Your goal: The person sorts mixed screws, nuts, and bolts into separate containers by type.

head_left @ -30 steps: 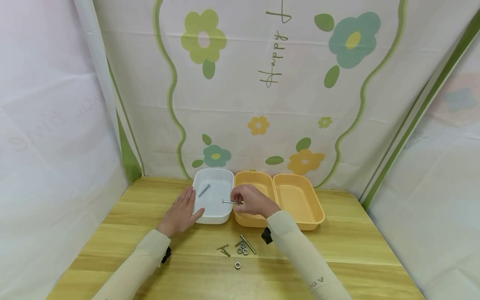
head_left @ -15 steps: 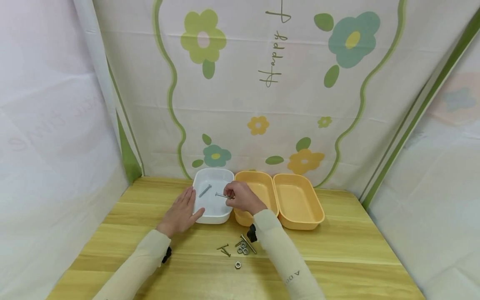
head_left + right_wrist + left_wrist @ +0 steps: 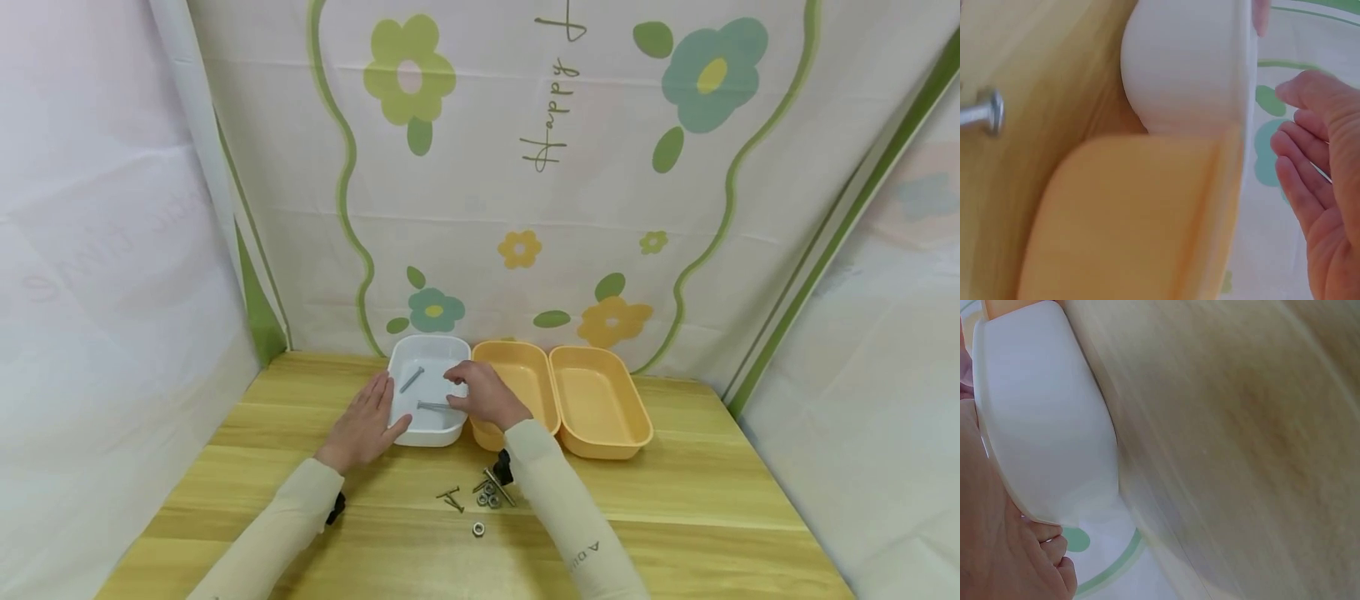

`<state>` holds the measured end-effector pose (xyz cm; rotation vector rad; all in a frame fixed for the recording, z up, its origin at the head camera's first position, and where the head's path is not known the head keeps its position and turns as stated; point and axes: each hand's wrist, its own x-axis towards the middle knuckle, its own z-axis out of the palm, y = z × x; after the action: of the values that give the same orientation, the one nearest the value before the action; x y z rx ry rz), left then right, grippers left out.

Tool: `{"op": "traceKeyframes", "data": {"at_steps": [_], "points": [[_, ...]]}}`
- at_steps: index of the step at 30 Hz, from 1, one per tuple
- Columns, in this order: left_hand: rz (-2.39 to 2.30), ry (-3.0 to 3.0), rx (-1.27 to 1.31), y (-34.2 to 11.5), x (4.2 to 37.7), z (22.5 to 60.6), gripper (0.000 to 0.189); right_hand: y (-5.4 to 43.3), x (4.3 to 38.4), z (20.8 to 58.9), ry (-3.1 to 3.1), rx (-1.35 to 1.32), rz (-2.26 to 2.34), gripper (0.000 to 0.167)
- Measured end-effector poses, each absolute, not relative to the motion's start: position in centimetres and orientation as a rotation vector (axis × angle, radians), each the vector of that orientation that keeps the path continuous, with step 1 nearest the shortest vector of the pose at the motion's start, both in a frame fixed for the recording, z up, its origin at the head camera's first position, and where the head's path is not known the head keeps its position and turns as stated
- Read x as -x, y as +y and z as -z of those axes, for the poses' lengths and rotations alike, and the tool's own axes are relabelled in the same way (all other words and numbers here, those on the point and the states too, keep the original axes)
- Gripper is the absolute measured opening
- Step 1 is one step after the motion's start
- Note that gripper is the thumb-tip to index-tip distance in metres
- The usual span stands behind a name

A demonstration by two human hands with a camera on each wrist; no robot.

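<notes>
Along the far edge of the wooden tabletop, the person's left hand rests straight fingers, laid close together, on the left rim of the white tray – the thumb spread over its near-left corner. The right hand hangs over that tray's right edge, thumb and fingers apart, with one bolt showing beside the thumb and another bolt lying slanted towards the far-left corner. Two orange trays stand to the right – and small screws, nuts and a long bolt lie nearer the tabletop's front edge.
</notes>
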<state>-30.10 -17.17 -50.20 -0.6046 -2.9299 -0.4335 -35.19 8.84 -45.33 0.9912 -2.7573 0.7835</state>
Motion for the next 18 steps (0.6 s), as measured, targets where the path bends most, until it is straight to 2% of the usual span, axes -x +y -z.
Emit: {"op": "traceKeyframes", "data": {"at_steps": [7, 18], "points": [[0.442, -2.923, 0.607, -17.1, 30.2, 50.3, 0.084, 11.3, 34.4, 43.8, -2.745, -1.009, -0.759, 0.038], [0.436, -2.925, 0.620, -17.2, 30.2, 50.3, 0.084, 15.4, 31.5, 41.5, -2.745, -1.112, -0.648, 0.040]]}}
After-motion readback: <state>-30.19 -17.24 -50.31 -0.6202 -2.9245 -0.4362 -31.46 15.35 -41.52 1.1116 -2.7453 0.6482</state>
